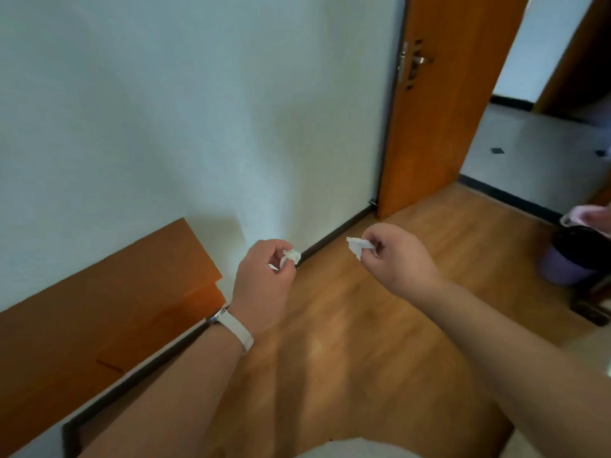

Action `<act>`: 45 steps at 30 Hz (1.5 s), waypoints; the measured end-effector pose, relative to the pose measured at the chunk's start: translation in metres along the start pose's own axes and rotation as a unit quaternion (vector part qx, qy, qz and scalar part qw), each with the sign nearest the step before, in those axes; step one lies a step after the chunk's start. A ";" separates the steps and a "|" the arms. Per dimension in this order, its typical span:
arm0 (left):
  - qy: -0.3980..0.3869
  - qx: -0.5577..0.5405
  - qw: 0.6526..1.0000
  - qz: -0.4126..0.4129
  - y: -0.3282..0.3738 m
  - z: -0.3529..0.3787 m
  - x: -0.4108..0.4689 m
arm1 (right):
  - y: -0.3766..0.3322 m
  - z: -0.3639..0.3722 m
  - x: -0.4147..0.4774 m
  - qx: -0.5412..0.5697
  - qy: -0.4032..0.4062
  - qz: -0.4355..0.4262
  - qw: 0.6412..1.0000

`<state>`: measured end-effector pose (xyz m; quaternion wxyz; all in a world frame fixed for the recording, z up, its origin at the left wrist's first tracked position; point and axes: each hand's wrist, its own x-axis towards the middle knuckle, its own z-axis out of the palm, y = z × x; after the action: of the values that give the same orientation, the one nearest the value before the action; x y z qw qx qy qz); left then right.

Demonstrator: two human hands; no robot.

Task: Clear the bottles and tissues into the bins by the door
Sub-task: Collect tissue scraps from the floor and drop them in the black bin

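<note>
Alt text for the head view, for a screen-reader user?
The left hand and the right hand each pinch a crumpled white tissue, the left tissue and the right tissue, above a wood floor. A purple bin stands at the right edge, an open orange door farther back.

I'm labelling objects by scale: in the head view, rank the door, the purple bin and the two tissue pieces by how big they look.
1. door
2. purple bin, partly hidden at the frame's right edge
3. right-hand tissue and left-hand tissue: they look alike and fingers hide part of both, so they are left unranked.
</note>
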<state>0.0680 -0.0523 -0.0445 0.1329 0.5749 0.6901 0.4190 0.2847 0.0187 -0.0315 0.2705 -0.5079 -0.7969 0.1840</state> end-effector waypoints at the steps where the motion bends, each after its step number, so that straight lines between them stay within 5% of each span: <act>1: -0.012 -0.006 1.000 0.013 0.009 0.013 0.008 | 0.014 -0.011 -0.001 0.004 0.015 0.023 1.000; 10: -0.103 -0.057 0.988 0.104 0.063 0.105 0.074 | 0.091 -0.057 -0.013 -0.008 0.079 0.164 0.983; 21: -0.241 -0.108 0.953 0.149 0.043 0.210 0.192 | 0.145 -0.059 0.072 -0.041 0.116 0.322 0.939; 31: -0.271 -0.146 0.946 0.103 0.005 0.246 0.338 | 0.153 -0.028 0.197 -0.094 0.126 0.349 0.924; 45: -0.310 -0.153 0.932 0.114 0.025 0.312 0.409 | 0.219 -0.037 0.257 -0.080 0.151 0.386 0.907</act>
<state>0.1687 0.4507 -0.0952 0.3777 0.7235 0.4721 0.3332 0.3762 0.3444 -0.0640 0.2541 -0.8171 -0.5006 0.1311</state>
